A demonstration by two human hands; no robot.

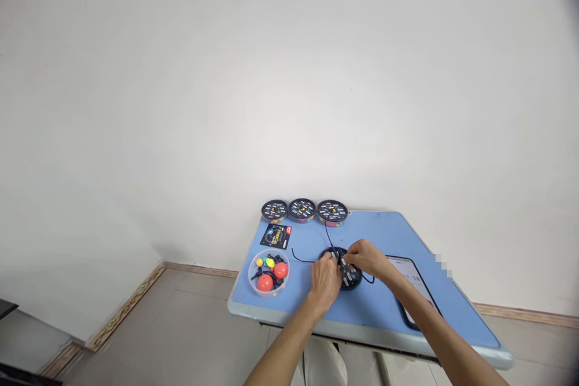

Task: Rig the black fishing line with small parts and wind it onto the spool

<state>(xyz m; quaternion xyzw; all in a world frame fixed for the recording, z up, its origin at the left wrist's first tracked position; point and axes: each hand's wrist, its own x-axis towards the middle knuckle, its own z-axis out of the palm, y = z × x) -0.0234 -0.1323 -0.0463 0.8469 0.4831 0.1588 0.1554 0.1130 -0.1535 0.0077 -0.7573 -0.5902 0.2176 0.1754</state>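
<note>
On the blue table, my left hand [325,275] rests at the left side of a round black disc [351,277] with a printed face, its fingers closed around something dark that I cannot make out. Above the disc's upper right part, my right hand [364,256] is pinched at a small dark piece, mostly hidden by the fingers. Thin black rods [329,234] stick out from between the hands, one toward the back and one to the left. Another curved black piece [368,280] shows under my right wrist.
Left of my hands is a clear round tub [250,277] with red and yellow balls and black parts. Behind it lie a black printed card [276,236] and three round lidded containers [302,209] near the wall. A tablet [418,283] lies under my right forearm.
</note>
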